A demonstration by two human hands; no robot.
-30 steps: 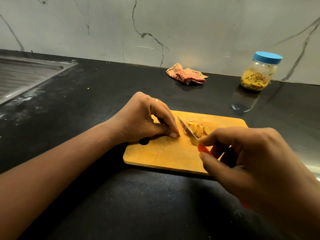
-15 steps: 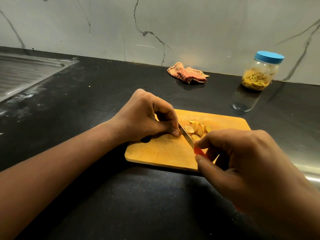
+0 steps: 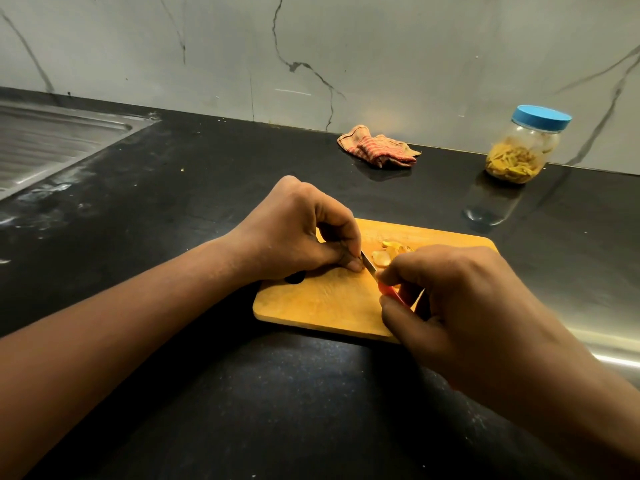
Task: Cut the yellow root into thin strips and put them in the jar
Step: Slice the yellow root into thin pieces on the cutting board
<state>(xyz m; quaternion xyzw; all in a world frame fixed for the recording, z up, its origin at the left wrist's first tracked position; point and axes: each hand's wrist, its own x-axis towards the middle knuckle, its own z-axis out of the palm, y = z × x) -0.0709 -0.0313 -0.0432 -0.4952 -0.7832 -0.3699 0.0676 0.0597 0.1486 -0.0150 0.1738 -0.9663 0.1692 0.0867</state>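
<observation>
A wooden cutting board (image 3: 322, 303) lies on the black counter. My left hand (image 3: 298, 230) rests on its left part with fingers curled, pinching a piece of the yellow root that its fingertips mostly hide. My right hand (image 3: 460, 306) grips a small knife by its red handle (image 3: 389, 291); the blade (image 3: 369, 263) stands right beside my left fingertips. A few cut yellow slices (image 3: 386, 252) lie just past the blade. The jar (image 3: 523, 145), with a blue lid on it and yellow strips inside, stands at the back right by the wall.
A crumpled striped cloth (image 3: 379, 148) lies at the back near the wall. A steel sink drainer (image 3: 52, 140) sits at the far left. A metal strip (image 3: 609, 344) shows at the counter's right edge.
The knife has shifted left, closer to my left fingertips, with slices left behind it. My right hand has moved in over the board, and my left forefinger has curled tighter.
</observation>
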